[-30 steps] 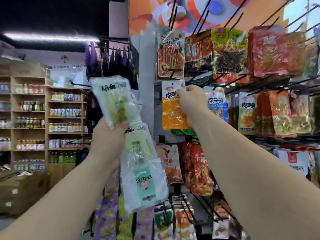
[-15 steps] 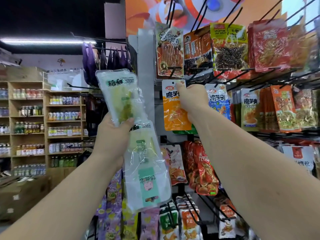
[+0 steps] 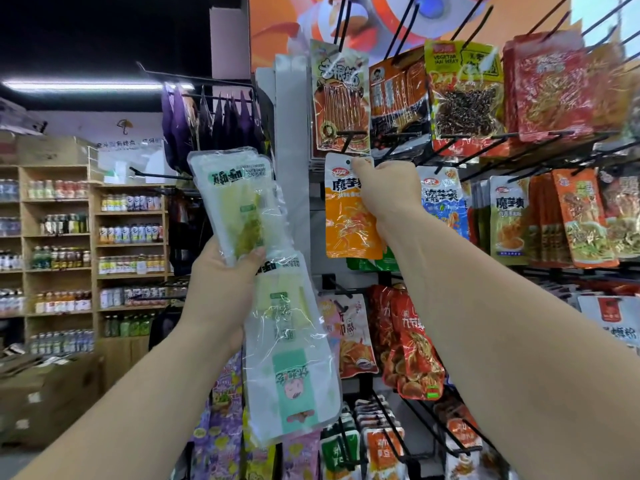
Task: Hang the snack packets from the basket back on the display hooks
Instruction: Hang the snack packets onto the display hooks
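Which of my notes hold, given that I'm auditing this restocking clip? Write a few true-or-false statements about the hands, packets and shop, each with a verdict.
1. The right hand pinches the top of the orange packet. True.
2. The left hand holds nothing. False: it grips an upper pale-green packet and a lower pale-green packet.
3. A packet with dark contents hangs in the rack's top row. True.
4. The wooden shelves of bottles stand right of the rack. False: the wooden shelves stand at the left.
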`<state>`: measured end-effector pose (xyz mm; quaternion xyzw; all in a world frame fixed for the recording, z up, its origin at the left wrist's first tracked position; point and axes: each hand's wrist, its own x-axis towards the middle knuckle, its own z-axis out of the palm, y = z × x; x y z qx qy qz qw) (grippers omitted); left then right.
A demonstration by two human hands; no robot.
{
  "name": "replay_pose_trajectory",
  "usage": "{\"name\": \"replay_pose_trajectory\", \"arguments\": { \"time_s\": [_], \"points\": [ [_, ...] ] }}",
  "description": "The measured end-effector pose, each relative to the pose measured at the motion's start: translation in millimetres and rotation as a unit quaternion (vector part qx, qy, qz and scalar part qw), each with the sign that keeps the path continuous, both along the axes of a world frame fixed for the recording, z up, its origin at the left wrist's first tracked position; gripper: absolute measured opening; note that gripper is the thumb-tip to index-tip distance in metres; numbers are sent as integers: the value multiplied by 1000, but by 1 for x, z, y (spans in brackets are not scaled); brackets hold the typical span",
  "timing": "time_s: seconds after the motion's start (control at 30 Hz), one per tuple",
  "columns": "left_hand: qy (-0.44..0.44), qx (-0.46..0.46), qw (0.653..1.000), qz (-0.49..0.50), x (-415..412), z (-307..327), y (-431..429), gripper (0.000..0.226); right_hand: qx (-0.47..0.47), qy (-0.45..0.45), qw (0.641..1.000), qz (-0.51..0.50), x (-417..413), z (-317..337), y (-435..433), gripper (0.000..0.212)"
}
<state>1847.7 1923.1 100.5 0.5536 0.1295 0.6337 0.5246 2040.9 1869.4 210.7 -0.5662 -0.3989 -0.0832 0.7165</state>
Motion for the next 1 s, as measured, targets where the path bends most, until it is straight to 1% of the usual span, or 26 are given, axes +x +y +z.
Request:
{"name": "replay_pose_trajectory", "arguments": {
  "time_s": [0.3, 0.47, 0.5, 0.6, 0.77, 0.87, 1.0],
  "points": [
    [4, 0, 1000, -2, 4, 0, 6, 22, 2, -3, 1000, 0, 3, 7, 2, 50],
    [5, 17, 1000, 0, 3, 1, 7, 24, -2, -31, 999, -31, 13, 4, 13, 49],
    [4, 21, 1000, 1, 3, 1, 7, 24, -2, -40, 999, -34, 15, 2, 16, 51],
    [2, 21, 1000, 1, 3, 0, 8, 24, -29, -92, 992, -86, 16, -11, 21, 59],
    [3, 18, 1000, -4, 3, -3, 10, 24, -30, -100, 990, -92, 19, -35, 30, 55],
    [4, 9, 1000, -10, 6, -6, 11, 24, -39, -62, 996, -52, 13, -43, 33, 54],
    [11, 6, 1000, -12, 9, -9, 11, 24, -7, 28, 999, 13, 7, -37, 45, 54]
  ]
}}
